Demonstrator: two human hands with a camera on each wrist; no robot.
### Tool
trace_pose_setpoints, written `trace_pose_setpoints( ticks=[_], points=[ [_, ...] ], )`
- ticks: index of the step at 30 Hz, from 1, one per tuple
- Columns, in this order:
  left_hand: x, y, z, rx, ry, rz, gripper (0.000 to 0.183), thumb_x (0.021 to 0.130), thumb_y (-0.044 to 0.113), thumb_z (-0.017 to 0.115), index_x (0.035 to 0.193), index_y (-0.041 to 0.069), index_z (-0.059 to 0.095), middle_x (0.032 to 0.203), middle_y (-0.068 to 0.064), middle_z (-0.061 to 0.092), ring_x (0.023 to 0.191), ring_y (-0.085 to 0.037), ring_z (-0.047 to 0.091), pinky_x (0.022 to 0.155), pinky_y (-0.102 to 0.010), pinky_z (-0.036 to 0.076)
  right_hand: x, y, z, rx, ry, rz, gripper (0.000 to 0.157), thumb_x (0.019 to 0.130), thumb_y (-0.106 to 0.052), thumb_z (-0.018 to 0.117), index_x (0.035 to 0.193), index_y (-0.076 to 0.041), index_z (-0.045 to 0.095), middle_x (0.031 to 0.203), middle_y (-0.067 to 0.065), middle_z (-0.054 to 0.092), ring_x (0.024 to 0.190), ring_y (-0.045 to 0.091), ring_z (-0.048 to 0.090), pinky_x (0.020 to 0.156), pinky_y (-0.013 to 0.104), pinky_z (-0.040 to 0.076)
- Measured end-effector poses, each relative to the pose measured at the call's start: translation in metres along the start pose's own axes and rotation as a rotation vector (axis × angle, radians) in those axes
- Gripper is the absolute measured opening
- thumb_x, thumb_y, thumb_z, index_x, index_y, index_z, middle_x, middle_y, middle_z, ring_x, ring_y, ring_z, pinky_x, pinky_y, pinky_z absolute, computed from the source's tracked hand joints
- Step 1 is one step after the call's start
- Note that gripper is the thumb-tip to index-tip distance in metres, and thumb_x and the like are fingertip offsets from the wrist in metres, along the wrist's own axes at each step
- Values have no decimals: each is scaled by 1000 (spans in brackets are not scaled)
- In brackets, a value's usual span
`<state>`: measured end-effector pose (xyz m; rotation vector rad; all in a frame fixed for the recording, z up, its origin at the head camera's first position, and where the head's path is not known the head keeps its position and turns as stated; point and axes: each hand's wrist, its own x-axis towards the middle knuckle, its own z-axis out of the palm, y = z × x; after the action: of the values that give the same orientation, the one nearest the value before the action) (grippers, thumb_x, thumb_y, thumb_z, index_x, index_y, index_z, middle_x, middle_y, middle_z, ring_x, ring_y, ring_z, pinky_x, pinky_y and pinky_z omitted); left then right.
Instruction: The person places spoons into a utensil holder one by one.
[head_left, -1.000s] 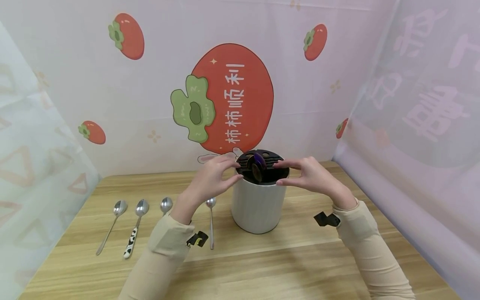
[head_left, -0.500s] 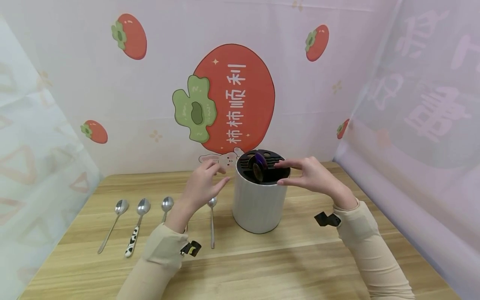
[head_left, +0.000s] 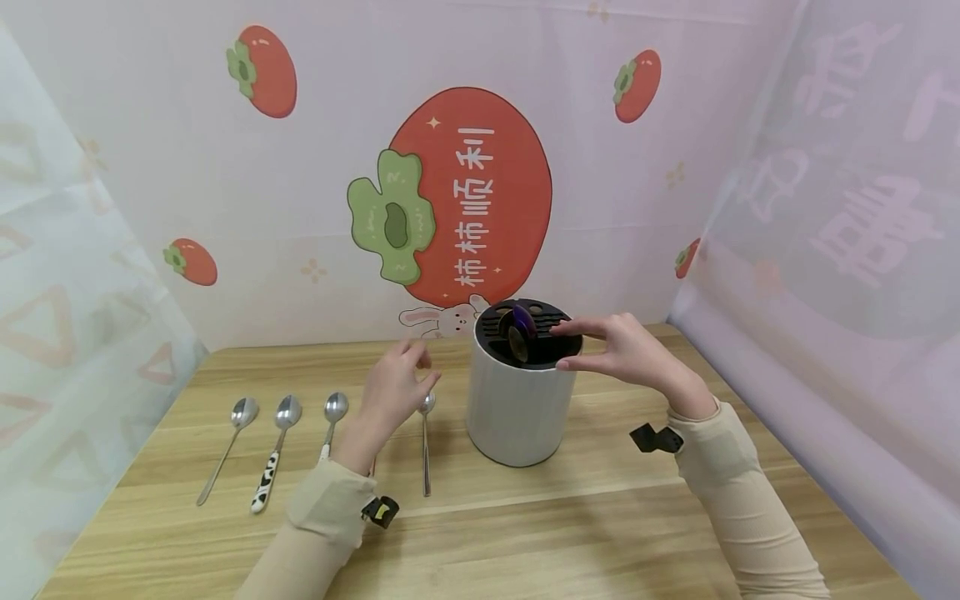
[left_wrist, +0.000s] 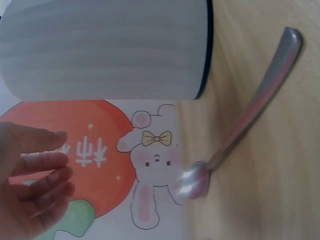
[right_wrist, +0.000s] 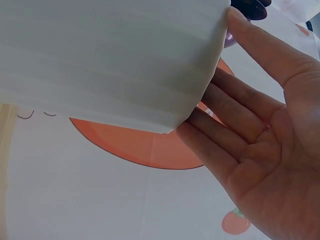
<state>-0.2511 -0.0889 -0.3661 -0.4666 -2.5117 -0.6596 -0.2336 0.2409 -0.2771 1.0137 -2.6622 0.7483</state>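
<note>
A white ribbed utensil holder [head_left: 517,417] with a slotted black insert stands upright on the table. Two dark spoons, one with a purple bowl [head_left: 524,322], stick up from it. My right hand [head_left: 626,354] holds the holder's right rim, thumb at the front and fingers farther back. In the right wrist view some fingertips pass behind the wall. To the left of the holder, my left hand [head_left: 393,387] hovers with bent fingers and holds nothing. Its thumb overlaps the head view near a silver spoon [head_left: 426,450], which lies flat in the left wrist view.
More spoons lie in a row at the left: a plain silver one [head_left: 225,454], one with a cow-print handle [head_left: 266,479] and one with a pale handle [head_left: 330,425]. The left forearm covers part of the row. A printed cloth backdrop [head_left: 315,167] rises behind the wooden table [head_left: 525,542].
My left hand has left the holder's left rim and moved left and down toward the spoons. My right hand keeps its place on the rim.
</note>
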Motion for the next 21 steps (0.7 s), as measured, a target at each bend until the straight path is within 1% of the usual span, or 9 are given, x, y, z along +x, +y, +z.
trace_pose_setpoints(
  ticks=[5,7,10,12,15,21],
  points=[
    [-3,-5,9,11,-40,-106,18,78,19,76,80,8,62,87,-8,63,75,-22,60,63,-35,50,0,0,0,7,3,2,46,81,-38,74,120,-15,66,121,4,66,115,21,61,96,46,47],
    [-4,-6,12,26,-61,-141,18,77,18,76,78,8,61,83,-7,61,71,-21,57,59,-34,47,-1,0,0,10,4,4,46,81,-38,74,120,-16,66,121,4,66,115,20,61,96,46,47],
    [-5,-7,16,49,-112,-196,19,76,18,75,74,9,59,78,-6,58,67,-19,54,55,-31,43,-1,0,0,8,6,3,46,81,-38,74,120,-16,66,121,4,66,115,21,61,96,46,47],
    [-6,-7,17,59,-158,-232,19,77,19,75,72,10,59,76,-5,57,66,-19,53,53,-30,41,0,0,0,6,7,2,46,80,-38,74,119,-16,66,121,4,66,115,20,61,96,46,47],
    [-7,-7,20,72,-207,-271,18,78,19,74,70,10,60,75,-4,61,65,-18,55,52,-30,42,0,1,1,9,9,-2,45,80,-38,74,120,-16,66,121,4,66,115,21,60,96,46,47],
    [-7,-9,27,67,-267,-314,17,79,18,73,71,10,60,74,-3,64,63,-17,55,49,-31,41,0,0,1,22,6,3,45,80,-37,74,120,-15,66,121,4,66,115,21,60,97,46,46]
  ],
)
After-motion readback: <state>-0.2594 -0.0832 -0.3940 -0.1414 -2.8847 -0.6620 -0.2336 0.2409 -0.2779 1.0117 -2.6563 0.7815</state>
